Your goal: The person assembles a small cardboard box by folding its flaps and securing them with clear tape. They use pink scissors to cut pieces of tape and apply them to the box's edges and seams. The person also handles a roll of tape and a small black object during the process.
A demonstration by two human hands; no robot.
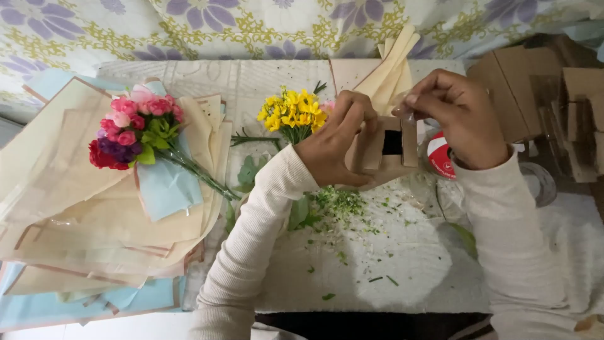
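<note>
A tan paper wrap is grasped by left hand, clear tape pinched by right hand at 12 o'clock; tape should be pressed flat, yellow flowers kept uncrushed.

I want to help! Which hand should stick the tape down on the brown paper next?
Probably the right hand: its fingertips already pinch the clear tape above the paper. The left hand is busy gripping the paper beside the yellow flowers.

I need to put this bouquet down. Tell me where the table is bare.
Barest: the white cloth near you, between your sleeves, with only scattered green trimmings. Crowded: paper sheets and pink bouquet at left; tape roll and cardboard boxes at right.
</note>
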